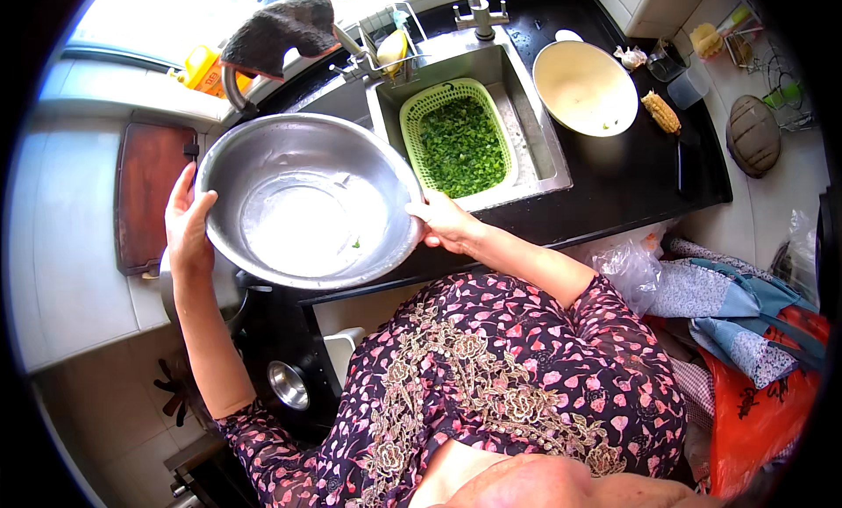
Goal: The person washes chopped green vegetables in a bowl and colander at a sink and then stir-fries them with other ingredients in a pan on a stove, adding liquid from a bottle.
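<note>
Between my two hands I hold a large stainless steel basin [309, 202], its open top facing me. My left hand [189, 222] grips the rim on the left side, thumb over the edge. On the opposite side, my right hand [444, 222] clasps the rim near the sink's front edge. A small green scrap [356, 243] sticks to the inside of the basin. To the right, in the steel sink [520, 120], stands a pale green plastic colander basket [409, 133]. Chopped green leaves [464, 146] cover its bottom.
A cream bowl [582, 87] stands on the black counter [612, 172] right of the sink, near a corn cob [661, 113] and garlic [630, 57]. Behind are a faucet [483, 18] and a dark cloth [283, 34] over a pipe. A brown cutting board [154, 199] leans at left.
</note>
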A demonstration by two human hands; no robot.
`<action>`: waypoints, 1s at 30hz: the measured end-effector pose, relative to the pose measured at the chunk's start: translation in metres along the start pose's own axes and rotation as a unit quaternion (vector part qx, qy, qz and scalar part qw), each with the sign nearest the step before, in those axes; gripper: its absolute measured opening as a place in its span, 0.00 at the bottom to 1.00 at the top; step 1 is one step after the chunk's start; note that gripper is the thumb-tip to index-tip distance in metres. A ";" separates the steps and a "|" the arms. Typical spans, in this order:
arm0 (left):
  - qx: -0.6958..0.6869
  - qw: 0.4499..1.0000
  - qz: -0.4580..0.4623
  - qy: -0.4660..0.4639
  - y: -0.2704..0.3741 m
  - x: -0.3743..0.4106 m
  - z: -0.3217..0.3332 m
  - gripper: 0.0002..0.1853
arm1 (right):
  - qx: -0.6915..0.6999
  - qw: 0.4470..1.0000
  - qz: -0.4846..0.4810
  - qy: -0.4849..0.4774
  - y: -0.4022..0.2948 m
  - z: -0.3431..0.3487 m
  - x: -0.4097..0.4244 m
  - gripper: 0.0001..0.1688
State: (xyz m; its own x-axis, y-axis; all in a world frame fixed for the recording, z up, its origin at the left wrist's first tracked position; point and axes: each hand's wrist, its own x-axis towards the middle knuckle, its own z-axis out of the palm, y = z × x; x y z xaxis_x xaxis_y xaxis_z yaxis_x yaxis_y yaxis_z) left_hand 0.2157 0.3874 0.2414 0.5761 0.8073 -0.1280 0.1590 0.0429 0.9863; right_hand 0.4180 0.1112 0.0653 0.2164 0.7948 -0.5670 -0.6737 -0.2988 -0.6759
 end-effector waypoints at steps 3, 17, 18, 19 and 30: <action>0.038 0.993 -0.115 -0.012 -0.024 -0.013 -0.018 0.25 | -0.032 0.999 -0.024 0.033 -0.006 0.003 0.006 0.16; 0.000 0.962 -0.248 0.117 -0.145 -0.051 -0.118 0.17 | -0.558 0.753 -0.177 0.300 -0.049 -0.123 0.011 0.24; -0.003 0.963 -0.234 0.136 -0.156 -0.050 -0.132 0.18 | -0.652 0.679 -0.116 0.318 -0.041 -0.143 0.016 0.21; -0.007 0.950 -0.277 0.144 -0.156 -0.048 -0.134 0.18 | -0.685 0.649 -0.033 0.328 -0.038 -0.145 0.012 0.20; 0.000 0.921 -0.261 0.290 -0.199 -0.025 -0.080 0.16 | -0.472 0.827 0.084 0.294 0.006 -0.178 0.043 0.22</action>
State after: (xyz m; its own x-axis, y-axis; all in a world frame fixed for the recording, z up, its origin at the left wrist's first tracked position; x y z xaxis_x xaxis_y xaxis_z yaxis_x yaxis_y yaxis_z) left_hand 0.1051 0.4055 0.0568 -0.1028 0.8555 -0.5075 0.2926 0.5136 0.8066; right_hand 0.5489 0.0503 -0.0469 0.6684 0.3883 -0.6344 0.0614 -0.8788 -0.4732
